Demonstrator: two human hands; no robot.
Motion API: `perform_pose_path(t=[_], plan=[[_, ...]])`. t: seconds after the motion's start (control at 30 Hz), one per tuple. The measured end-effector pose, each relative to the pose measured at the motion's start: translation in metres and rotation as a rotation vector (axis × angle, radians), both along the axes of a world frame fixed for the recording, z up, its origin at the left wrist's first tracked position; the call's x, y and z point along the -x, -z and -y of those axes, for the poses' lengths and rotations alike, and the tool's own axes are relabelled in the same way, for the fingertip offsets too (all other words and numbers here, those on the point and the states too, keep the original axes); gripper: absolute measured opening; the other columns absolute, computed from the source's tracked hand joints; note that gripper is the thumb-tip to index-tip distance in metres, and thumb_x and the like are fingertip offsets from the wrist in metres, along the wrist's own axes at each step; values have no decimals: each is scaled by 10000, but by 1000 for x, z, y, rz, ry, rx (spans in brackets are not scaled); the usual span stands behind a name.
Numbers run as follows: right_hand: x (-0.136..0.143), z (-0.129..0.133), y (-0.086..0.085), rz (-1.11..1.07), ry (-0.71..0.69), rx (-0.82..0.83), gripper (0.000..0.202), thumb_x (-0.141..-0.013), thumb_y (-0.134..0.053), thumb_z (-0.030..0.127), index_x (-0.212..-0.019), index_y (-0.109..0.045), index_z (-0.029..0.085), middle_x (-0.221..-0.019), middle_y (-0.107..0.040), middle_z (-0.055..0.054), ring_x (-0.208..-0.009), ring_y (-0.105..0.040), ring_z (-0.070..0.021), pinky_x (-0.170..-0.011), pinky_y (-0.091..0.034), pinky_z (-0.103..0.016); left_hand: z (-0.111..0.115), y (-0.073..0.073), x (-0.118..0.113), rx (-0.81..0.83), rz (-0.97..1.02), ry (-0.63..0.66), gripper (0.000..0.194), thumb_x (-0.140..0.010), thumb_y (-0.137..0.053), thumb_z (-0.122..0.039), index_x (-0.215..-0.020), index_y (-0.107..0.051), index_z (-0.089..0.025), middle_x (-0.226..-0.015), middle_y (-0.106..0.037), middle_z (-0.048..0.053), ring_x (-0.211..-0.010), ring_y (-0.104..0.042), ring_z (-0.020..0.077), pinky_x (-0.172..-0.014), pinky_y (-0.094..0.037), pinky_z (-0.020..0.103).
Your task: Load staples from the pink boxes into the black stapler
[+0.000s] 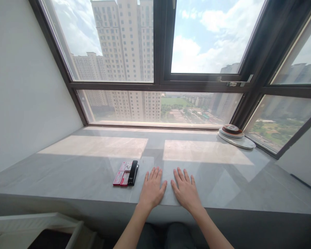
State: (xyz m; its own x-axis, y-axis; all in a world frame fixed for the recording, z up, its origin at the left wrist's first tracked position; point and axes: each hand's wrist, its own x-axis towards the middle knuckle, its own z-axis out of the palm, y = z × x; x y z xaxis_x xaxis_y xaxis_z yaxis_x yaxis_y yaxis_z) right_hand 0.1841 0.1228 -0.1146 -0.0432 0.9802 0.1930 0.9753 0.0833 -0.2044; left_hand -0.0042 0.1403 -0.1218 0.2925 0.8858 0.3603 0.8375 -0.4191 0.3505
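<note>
Head view: left hand [152, 189] and right hand [186, 190] flat on the surface [67, 176], grips wide, empty; black stapler [132, 174] sits just left, beside pink boxes [118, 177]; a careless leftward sweep could scatter them.

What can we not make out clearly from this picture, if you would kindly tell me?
All in the head view:
- Print on the small red-and-white boxes: too small to read.
- Lettering on the black stapler: too small.
- Palms of the left hand and right hand: hidden by the backs of the hands.
- Lower discs in the round stack: mostly covered by those above.
- White furniture: cut off by the picture's edge.
</note>
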Motion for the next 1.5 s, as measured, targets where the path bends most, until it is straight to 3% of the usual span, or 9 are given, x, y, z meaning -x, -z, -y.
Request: perform_pose_path(t=[0.6,1.13,1.5], plan=[[0,1,-1,15,8,17,600,-1014,-288,502,-1582,-293,308,-1653,-190,-1,-1529,-81,-288,-1203,-32,-522,3,-4,-2,8,-198,-62,583,-1014,-305,-479,-1558,-312,-269,-1643,-241,38,-1523,-187,251,-1234,-170,520],[-2,1,8,-40,-4,-35,588,-1015,-331,486,-1574,-317,303,-1648,-211,-35,-1528,-76,-294,-1196,-27,-545,3,3,-3,-25,-202,-67,603,-1017,-285,-537,-1553,-326,-263,-1635,-268,50,-1519,-198,248,-1232,-163,503],[-2,2,7,19,8,-24,594,-1022,-293,500,-1583,-287,306,-1656,-186,-12,-1527,-65,-282,-1199,-23,-520,5,-1,-4,-17,-197,-76,591,-1019,-275,-518,-1549,-331,-263,-1636,-265,48,-1516,-203,241,-1234,-149,490]])
